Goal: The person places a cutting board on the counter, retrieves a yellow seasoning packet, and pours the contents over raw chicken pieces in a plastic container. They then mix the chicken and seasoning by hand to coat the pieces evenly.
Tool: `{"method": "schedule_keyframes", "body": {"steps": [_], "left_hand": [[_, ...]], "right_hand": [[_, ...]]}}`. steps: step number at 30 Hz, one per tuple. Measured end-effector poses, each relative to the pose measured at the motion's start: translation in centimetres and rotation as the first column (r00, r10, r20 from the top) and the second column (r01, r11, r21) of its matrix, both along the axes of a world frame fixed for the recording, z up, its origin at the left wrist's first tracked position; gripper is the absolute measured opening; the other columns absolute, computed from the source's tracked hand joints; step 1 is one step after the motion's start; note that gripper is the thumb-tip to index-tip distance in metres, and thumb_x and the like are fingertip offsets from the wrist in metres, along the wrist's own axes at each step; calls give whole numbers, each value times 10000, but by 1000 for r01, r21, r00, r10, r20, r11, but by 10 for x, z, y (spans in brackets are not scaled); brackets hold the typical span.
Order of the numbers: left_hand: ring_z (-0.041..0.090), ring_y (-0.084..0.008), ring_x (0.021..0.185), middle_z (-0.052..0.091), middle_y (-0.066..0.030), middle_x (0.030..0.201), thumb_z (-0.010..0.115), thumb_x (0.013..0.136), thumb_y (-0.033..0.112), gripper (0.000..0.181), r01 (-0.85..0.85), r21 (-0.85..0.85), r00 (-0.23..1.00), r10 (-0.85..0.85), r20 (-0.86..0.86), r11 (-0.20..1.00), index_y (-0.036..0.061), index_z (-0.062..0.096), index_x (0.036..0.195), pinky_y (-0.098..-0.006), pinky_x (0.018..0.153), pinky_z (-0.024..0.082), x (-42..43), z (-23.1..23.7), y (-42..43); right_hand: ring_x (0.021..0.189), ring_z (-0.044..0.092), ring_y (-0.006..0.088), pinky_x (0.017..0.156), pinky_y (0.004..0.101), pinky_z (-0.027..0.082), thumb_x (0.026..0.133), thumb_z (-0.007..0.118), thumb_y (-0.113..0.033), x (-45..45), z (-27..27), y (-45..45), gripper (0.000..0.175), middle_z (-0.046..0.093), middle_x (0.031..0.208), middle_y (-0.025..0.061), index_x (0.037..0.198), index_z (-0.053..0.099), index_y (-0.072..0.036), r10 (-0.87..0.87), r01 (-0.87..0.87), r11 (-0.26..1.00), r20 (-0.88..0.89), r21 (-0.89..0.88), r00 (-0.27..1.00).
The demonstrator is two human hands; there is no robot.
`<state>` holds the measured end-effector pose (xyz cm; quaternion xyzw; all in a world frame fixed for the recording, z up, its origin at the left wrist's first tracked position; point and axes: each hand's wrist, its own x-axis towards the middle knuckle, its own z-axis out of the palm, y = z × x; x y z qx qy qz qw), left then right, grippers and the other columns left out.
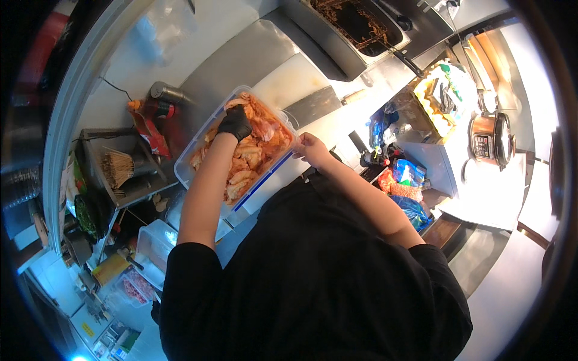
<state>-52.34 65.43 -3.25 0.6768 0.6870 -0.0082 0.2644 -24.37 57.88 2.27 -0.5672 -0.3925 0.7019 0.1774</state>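
Note:
A clear plastic tub [184,165] with a blue strip along its near side holds many pieces of raw meat in red marinade [248,155], seemingly chicken. My left hand [235,122], in a black glove, reaches into the far left part of the meat. Its fingertips are sunk among the pieces, so their grip is hidden. My bare right hand [311,151] pinches the right corner of the tub's rim between thumb and fingers. A thin handle [292,118] curves out beside that corner.
Beyond the tub lie a white cutting board [293,79] and a cleaver [311,106]. A deep fryer [361,27] stands at the back. Left are a metal shaker [169,92], a sauce bottle [153,108] and skewers [118,167]; right are a bin [429,164] and an electric cooker [490,140].

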Motion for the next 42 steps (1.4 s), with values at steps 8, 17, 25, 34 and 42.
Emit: {"method": "schedule_keyframes", "body": {"steps": [8,17,25,34,42], "left_hand": [[400,-387,1377,471,-200,1458,647,718,683,803,406,-4,912,-406,-66,914,141,618,1310,-554,1160,267,58,11,-18],[391,-356,1385,499,-136,1440,687,848,415,482,571,-1,815,-568,-113,821,213,631,1282,-629,1102,252,-8,69,-137],[660,-425,970,688,-242,1008,634,876,248,380,122,-1,985,-121,123,993,117,571,1227,-512,833,514,21,20,-53],[503,-383,1259,575,-196,1328,598,749,27,571,-104,310,923,-24,384,945,95,548,1314,-453,1062,414,-2,6,-13],[321,-363,1412,542,-75,1405,566,858,509,435,413,-40,903,-415,-116,910,198,706,1129,-807,1041,87,72,39,-56]], "right_hand": [[734,685,132,581,246,467,946,694,-278,0,-5,-2,244,672,824,34,891,533,-103,-31,31,999,-5,-36,999],[735,676,128,605,252,465,945,690,-284,2,-1,0,238,667,821,25,886,529,-119,-8,9,999,4,-50,1000],[739,678,133,605,254,480,949,689,-268,2,-5,-1,233,660,810,28,895,540,-98,-5,5,999,0,-44,1000],[720,673,144,641,279,520,952,686,-224,0,1,-1,222,639,811,36,910,545,-59,-19,19,1000,-16,10,1000],[740,686,147,598,256,484,958,678,-243,1,-1,-3,230,658,827,53,911,537,-68,-20,19,1000,-13,-24,1000]]}}
